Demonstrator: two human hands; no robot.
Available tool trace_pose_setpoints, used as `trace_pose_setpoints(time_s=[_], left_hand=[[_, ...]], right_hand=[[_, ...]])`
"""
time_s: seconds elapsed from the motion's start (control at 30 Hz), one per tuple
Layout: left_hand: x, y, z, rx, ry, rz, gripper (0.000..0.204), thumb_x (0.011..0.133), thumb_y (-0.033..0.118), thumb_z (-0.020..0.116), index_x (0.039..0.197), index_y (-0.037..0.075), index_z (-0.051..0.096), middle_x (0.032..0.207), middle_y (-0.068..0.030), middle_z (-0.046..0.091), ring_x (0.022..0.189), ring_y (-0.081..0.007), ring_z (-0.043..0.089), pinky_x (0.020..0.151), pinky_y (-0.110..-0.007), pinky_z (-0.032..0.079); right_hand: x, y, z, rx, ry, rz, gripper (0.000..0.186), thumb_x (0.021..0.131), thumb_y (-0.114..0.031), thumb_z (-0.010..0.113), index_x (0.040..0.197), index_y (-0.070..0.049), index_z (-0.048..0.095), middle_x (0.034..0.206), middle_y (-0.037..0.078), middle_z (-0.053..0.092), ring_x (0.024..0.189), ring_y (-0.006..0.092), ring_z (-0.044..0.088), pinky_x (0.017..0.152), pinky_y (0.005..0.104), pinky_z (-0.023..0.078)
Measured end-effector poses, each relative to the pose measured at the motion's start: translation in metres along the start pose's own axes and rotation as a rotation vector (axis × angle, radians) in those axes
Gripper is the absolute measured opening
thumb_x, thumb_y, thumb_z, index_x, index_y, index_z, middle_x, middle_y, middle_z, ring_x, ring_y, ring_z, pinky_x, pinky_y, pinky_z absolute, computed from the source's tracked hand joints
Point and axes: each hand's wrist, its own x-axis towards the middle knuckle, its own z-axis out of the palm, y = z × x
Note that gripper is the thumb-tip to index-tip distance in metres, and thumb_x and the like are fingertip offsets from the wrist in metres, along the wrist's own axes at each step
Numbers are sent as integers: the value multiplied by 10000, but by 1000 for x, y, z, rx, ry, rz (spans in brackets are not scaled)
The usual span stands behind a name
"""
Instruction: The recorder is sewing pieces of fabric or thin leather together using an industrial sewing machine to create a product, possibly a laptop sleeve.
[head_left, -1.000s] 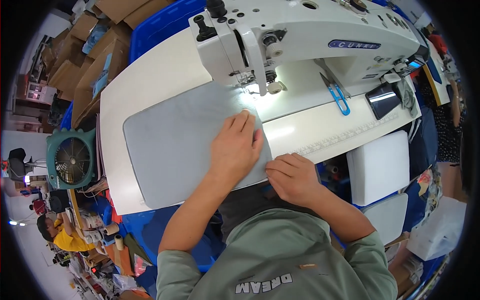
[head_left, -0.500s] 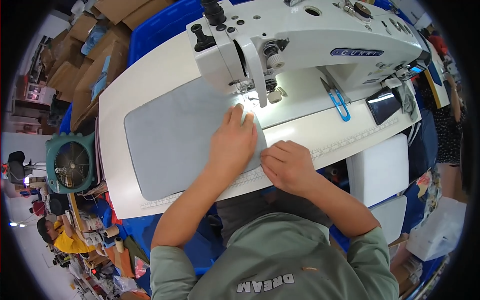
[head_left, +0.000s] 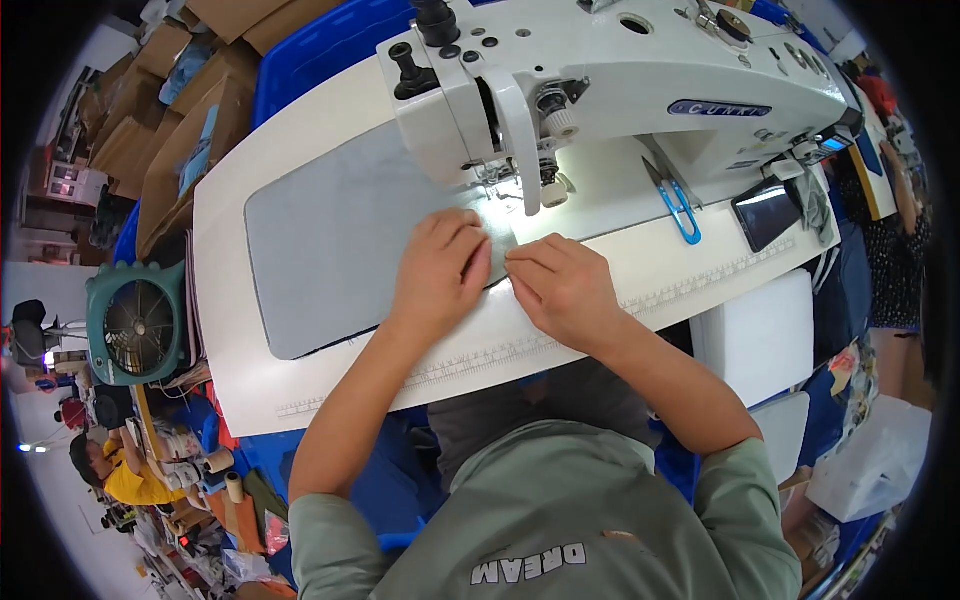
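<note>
A grey rounded panel (head_left: 330,240), which looks like fabric or a thin sheet, lies flat on the white sewing table, its right end under the needle area of a white sewing machine (head_left: 500,185). My left hand (head_left: 442,270) rests on the panel's near right part, fingers curled and closed at its edge. Just to the right, my right hand (head_left: 565,285) pinches the panel's near right corner between thumb and fingers. The machine's lamp brightens the spot ahead of both hands. The fingertips of the left hand are partly hidden.
A printed ruler strip (head_left: 480,360) runs along the table's near edge. Blue-handled thread snips (head_left: 683,212) and a dark phone (head_left: 767,213) lie right of the needle. A green fan (head_left: 138,325) stands at left, and white stacked blocks (head_left: 757,330) at right.
The panel's near edge has shifted away from me, baring more of the ruler strip. My left hand has drawn back leftward from the needle; my right hand has moved up and left.
</note>
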Motion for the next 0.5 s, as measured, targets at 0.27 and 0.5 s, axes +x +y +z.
trace_pose_setpoints(time_s=[0.27, 0.5], left_hand=[[2, 9, -3, 55, -99, -140, 214, 912, 103, 745, 1122, 57, 751, 1113, -113, 689, 1093, -332, 611, 952, -431, 488], [4, 6, 4, 58, 8, -56, 203, 914, 103, 750, 1114, 75, 765, 1201, -127, 680, 1158, -353, 590, 992, -437, 472]], right_hand=[[-7, -3, -7, -123, -114, -87, 206, 767, -63, 782, 963, -44, 724, 1061, 21, 715, 871, 199, 668, 727, 344, 549], [-12, -4, -9, -214, -129, -124, 233, 795, -81, 748, 1016, -10, 735, 1128, 59, 718, 907, 205, 665, 763, 341, 541]])
